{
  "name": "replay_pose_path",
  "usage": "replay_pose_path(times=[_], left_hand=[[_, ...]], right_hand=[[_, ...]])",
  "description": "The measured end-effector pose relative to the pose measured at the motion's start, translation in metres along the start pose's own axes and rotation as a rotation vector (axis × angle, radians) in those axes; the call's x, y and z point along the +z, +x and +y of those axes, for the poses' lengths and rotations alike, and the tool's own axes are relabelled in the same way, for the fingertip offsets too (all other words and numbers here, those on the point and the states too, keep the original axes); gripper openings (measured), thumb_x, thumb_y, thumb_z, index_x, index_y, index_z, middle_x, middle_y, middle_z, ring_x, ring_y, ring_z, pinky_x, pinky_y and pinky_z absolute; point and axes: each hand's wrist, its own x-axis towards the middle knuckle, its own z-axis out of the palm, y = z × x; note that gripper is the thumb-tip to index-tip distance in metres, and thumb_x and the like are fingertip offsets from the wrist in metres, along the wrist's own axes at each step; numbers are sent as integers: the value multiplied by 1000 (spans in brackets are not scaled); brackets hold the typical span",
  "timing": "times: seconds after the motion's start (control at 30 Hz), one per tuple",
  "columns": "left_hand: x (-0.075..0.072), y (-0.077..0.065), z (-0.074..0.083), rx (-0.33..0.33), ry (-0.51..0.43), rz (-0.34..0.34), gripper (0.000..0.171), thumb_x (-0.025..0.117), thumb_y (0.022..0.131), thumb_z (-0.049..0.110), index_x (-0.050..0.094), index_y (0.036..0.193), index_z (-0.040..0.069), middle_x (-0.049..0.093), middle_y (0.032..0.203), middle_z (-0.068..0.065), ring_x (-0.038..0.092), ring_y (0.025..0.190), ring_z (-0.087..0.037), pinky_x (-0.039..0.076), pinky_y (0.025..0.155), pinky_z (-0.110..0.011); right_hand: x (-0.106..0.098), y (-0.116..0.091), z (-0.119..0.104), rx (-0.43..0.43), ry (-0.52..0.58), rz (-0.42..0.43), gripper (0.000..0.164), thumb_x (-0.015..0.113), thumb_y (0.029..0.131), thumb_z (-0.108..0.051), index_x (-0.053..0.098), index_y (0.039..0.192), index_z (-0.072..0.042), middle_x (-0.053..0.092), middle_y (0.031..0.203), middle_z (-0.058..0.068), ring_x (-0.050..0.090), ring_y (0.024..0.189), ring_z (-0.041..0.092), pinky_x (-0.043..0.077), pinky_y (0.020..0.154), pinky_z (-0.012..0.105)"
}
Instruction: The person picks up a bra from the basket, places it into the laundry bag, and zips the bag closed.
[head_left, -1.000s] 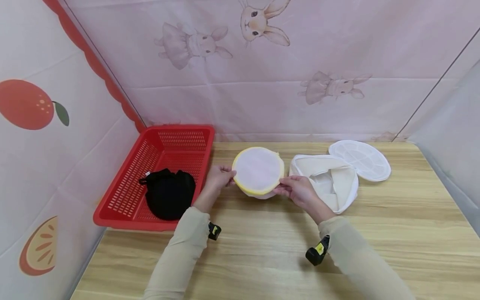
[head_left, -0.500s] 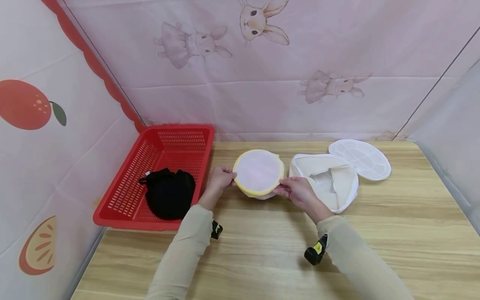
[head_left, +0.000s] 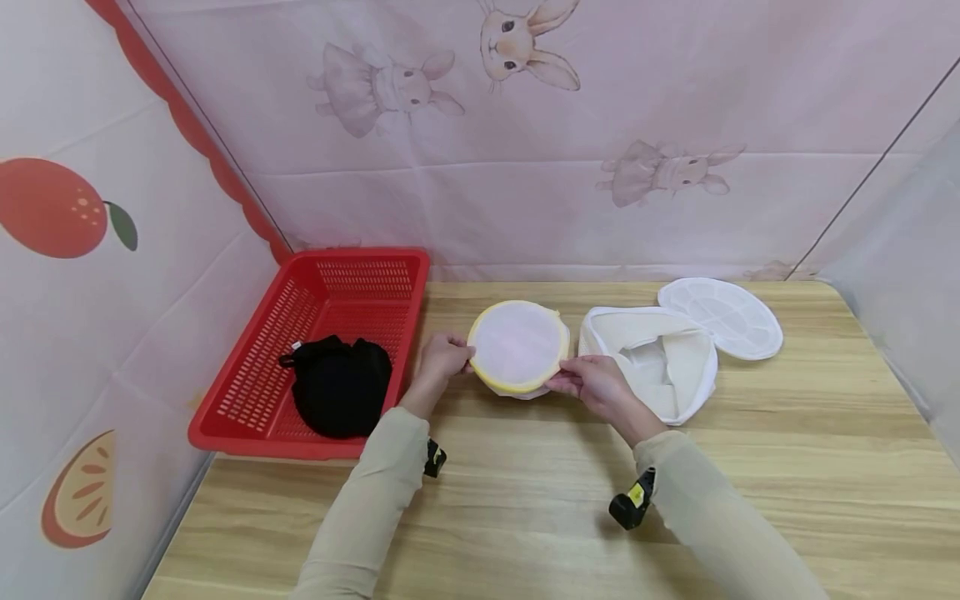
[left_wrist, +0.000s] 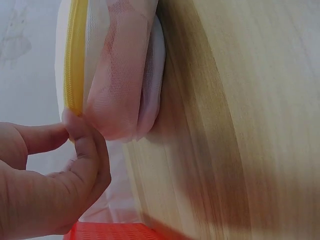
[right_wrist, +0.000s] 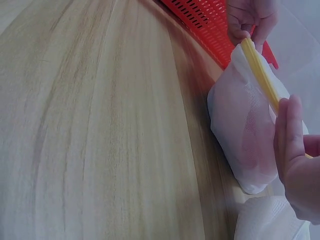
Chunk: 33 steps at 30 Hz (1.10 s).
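Note:
A round white mesh laundry bag (head_left: 519, 343) with a yellow zipped rim (left_wrist: 74, 60) stands at the middle back of the table. My left hand (head_left: 442, 360) pinches the rim at its left side between thumb and fingertips. Across from it, my right hand (head_left: 600, 383) holds the rim's front right, thumb on one side and fingers on the other. Something pinkish shows through the mesh wall (right_wrist: 240, 120) in both wrist views. The bag's underside sits close to the wooden table (head_left: 517, 500), partly hidden by its top.
On the left, a red perforated basket (head_left: 416, 333) contains a black cloth item (head_left: 341, 392) with a small loop. To the right lies an unzipped white bag (head_left: 611, 327), its round mesh lid (head_left: 720, 319) folded back. A printed curtain (head_left: 525, 208) hangs behind.
The bag has come slightly nearer and to the right, and its top has dipped a little. My left hand has shifted right along with it; the right hand has barely moved.

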Motion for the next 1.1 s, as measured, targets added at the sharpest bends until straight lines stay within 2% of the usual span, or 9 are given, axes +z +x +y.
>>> replay_pose_path(times=[0.1,0.3,0.47,0.6,0.73,0.9,1.0,1.1], left_hand=[[0,0,1,-1,8,2,11,61,84,5,58,92,-4,52,69,-7,52,52,-12,52,73,-38],[-1,-2,3,-12,20,-4,17,59,86,8,56,100,-3,55,80,-12,55,62,-16,52,75,-38],[-3,-7,5,21,36,-11,23,58,87,9,55,106,-3,56,88,-14,55,63,-16,52,73,-37],[-6,-10,7,50,41,0,24,57,87,10,54,107,-3,57,91,-14,58,71,-21,52,71,-35],[-9,-13,9,103,103,24,26,58,87,13,55,107,-2,58,96,-16,57,80,-23,50,70,-33],[-15,-19,13,159,194,50,28,58,87,18,57,108,0,58,105,-17,54,95,-26,45,79,-35],[-21,-24,16,229,189,76,25,57,88,16,59,106,-1,59,104,-17,54,98,-28,45,82,-36],[-29,-28,18,298,162,107,23,56,87,14,60,103,-2,61,100,-17,55,95,-27,46,80,-36]], right_hand=[[0,0,0,1,-13,-3,12,39,91,8,47,84,10,62,65,14,65,63,20,54,65,27],[-1,-2,-3,-6,-31,-19,9,40,91,6,47,86,10,61,68,15,64,64,20,54,65,28],[-3,-5,-5,-11,-47,-33,10,41,92,5,49,87,10,62,70,15,64,64,21,54,65,30],[-4,-8,-6,-9,-67,-45,9,41,92,5,47,89,10,62,70,15,64,64,21,54,64,30],[-4,-10,-10,-11,-108,-42,11,42,92,3,45,94,13,62,71,14,63,62,21,54,61,30],[-7,-17,-19,-23,-168,-52,18,44,92,0,43,102,15,63,73,14,63,61,19,54,58,29],[-11,-22,-26,-22,-223,-49,18,47,92,-2,45,103,12,63,74,12,63,62,17,53,58,28],[-18,-28,-33,-31,-289,-50,14,48,91,-3,49,99,8,63,74,9,63,63,16,53,60,28]])
